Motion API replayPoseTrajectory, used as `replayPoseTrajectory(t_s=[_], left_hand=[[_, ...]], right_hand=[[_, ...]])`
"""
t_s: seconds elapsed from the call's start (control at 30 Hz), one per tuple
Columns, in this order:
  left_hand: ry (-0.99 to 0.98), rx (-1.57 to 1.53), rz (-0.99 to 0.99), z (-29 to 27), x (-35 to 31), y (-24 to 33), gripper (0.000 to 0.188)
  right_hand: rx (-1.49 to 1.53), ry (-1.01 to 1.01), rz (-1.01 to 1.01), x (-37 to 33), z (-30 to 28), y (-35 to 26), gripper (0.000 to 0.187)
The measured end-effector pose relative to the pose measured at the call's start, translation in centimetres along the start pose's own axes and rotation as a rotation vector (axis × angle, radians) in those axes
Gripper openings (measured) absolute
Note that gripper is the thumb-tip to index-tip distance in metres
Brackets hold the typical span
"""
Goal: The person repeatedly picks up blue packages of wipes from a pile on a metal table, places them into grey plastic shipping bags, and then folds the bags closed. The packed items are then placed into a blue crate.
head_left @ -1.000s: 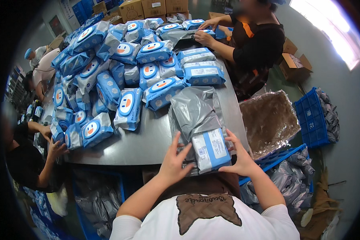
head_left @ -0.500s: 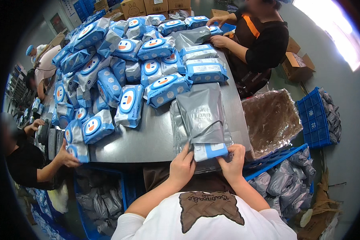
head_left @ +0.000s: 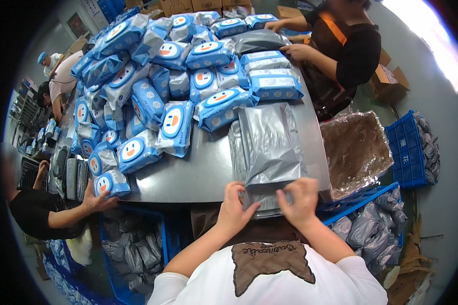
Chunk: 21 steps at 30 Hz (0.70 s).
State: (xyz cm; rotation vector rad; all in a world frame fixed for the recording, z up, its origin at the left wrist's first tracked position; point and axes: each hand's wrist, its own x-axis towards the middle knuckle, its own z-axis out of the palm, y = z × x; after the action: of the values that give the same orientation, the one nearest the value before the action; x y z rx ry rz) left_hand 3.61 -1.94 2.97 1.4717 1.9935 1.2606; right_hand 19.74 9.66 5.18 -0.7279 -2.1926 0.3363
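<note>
A grey plastic mailing bag (head_left: 269,145) lies bulging on a stack of flat grey bags (head_left: 235,152) at the table's near edge. Its open end faces me, and the blue-and-white wipes pack no longer shows at that end. At the bag's near left corner my left hand (head_left: 234,207) curls its fingers on the plastic, thumb stretched toward the middle. My right hand (head_left: 300,203) is over the near right corner, its fingers smeared by motion. Beyond the bag, several blue-and-white wipes packs (head_left: 224,108) are heaped on the metal table (head_left: 203,175).
On the left, a co-worker's hand (head_left: 97,201) touches a wipes pack (head_left: 111,183). Another co-worker (head_left: 341,48) handles a grey bag (head_left: 259,41) at the far right. A plastic-lined box (head_left: 359,152) and blue crates of filled grey bags (head_left: 364,229) stand beside the table.
The wipes pack has gone out of sight at the mailing bag's open end. My right hand has lifted off it. The left co-worker has put a wipes pack down on the table edge.
</note>
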Motion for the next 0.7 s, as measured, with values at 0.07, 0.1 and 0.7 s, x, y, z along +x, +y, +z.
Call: replayPoseTrajectory(t_s=[0.07,0.1,0.7], left_hand=[[-0.078,-0.184,-0.288,0.1,-0.8,-0.5,0.044],[-0.126,-0.503,-0.416,-0.1,-0.8,-0.1,0.038],[-0.28,-0.296,-0.113,-2.2,-3.3,-1.2,0.03]], right_hand=[[-0.031,0.018,0.217,-0.8,-1.0,2.4,0.025],[0.145,-0.191,0.522,-1.8,-1.8,3.1,0.025],[1.831,-0.767,0.22,3.3,-7.7,12.5,0.014]])
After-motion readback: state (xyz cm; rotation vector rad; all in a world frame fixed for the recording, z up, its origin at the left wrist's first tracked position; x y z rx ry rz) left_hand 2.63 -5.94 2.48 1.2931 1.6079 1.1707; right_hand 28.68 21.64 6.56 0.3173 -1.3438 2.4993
